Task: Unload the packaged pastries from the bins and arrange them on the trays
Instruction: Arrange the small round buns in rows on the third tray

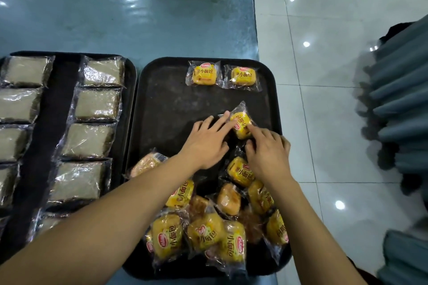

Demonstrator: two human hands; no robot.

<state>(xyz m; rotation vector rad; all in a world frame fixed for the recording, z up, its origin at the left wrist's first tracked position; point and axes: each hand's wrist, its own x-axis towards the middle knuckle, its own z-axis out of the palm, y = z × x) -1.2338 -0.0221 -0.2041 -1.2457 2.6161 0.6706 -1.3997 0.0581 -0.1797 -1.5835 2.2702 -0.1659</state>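
A black tray lies in front of me with two yellow packaged pastries set side by side at its far edge. A third yellow pastry sits tilted at the tray's right side. My left hand touches its wrapper with straight fingers. My right hand has fingers curled, its index finger pressing on the same pastry. A loose heap of yellow pastries covers the near part of the tray, partly under my forearms.
A second black tray to the left carries two columns of clear-wrapped brownish pastries. Both trays rest on a teal table. White tiled floor lies to the right, with teal fabric at the far right.
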